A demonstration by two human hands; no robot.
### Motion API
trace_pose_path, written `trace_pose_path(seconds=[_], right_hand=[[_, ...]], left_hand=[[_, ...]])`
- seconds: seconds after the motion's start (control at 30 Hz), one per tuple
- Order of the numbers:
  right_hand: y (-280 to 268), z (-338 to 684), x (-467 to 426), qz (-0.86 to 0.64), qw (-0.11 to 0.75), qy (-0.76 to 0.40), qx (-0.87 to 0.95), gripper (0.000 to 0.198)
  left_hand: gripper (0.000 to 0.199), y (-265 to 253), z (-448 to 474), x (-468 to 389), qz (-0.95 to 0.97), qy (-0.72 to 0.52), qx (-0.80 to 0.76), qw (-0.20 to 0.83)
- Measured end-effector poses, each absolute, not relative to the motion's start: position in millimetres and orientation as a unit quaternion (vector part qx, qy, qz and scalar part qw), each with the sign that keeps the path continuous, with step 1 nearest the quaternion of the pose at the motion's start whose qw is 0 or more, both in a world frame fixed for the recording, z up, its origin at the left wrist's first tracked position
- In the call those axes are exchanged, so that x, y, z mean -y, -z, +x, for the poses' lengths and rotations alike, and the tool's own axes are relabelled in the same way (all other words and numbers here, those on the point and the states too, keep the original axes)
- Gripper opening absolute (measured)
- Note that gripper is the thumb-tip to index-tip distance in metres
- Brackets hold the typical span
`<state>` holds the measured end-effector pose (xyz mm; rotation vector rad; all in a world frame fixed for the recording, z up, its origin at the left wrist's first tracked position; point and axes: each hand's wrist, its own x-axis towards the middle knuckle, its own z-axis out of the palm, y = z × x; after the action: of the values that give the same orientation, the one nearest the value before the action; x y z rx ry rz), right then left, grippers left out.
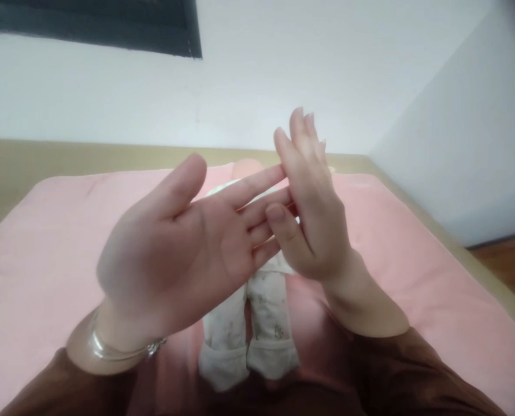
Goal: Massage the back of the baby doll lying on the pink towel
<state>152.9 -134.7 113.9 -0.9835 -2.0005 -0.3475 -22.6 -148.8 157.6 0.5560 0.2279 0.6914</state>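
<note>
My left hand [183,248] is open, its palm turned up toward me and its thumb spread away from the fingers. A silver bracelet [118,346] circles that wrist. Its fingertips touch the palm side of my right hand [313,214], which stands upright with fingers stretched and thumb out. I see nothing held in either hand. Below and behind them lies a small baby-sized figure in white printed clothes [268,312], with both legs toward me. My hands cover most of its upper body, and only a skin-coloured patch of the head [246,168] shows; whether baby or doll, I cannot tell.
The figure lies on a pink sheet [396,231] spread over a beige surface [23,156]. A white wall [283,69] rises behind, with a dark panel [153,29] at the upper left. Brown wooden floor [508,260] shows at the right edge.
</note>
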Motion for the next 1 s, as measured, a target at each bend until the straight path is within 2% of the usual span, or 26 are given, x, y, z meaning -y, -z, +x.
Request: trace_pose_path(seconds=[0.3,0.53,0.8,1.0], right_hand=[[-106.5,151.6,130.9,-0.352,0.443,0.138,0.813,0.059],[-109.7,160.7,126.1,-0.380,0.401,0.123,0.824,0.064],[-108.5,160.5,125.6,-0.389,0.399,0.126,0.821,0.062],[-99.8,142.8,129.1,-0.389,0.395,0.155,0.818,0.072]], left_hand=[[0.071,-158.2,-27.8,152.6,0.242,-0.341,-0.101,0.903],[0.072,-158.2,-24.4,148.5,0.255,-0.342,-0.096,0.899],[0.073,-155.6,-23.2,147.5,0.245,-0.347,-0.096,0.900],[0.069,-153.3,-26.5,144.4,0.294,-0.335,-0.095,0.890]])
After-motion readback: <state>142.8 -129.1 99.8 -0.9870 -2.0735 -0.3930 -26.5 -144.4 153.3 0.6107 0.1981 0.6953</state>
